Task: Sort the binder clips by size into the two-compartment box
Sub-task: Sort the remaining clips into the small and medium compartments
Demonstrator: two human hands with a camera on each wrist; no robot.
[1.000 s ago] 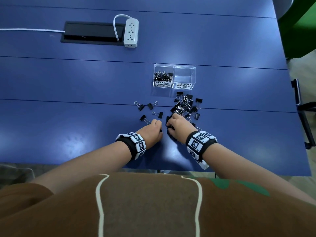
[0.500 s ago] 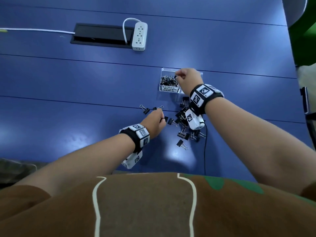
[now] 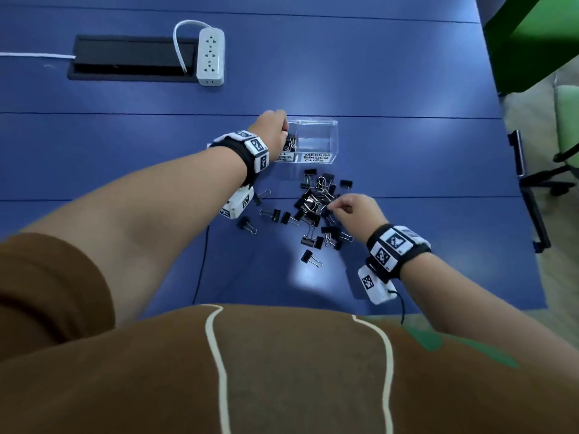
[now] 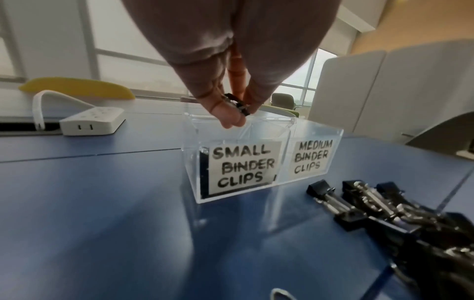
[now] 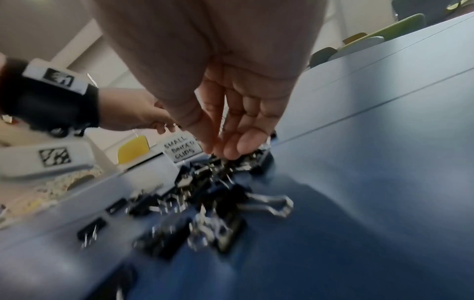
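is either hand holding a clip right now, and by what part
The left hand pinches a small binder clip at its fingertips over the small compartment; which part cannot be told. The right hand holds nothing.

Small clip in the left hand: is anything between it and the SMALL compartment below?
Nothing visible. The left hand pinches the small clip just above the open top of the clear box, over the SMALL BINDER CLIPS compartment. No lid covers the opening, and the right hand is away at the loose pile.
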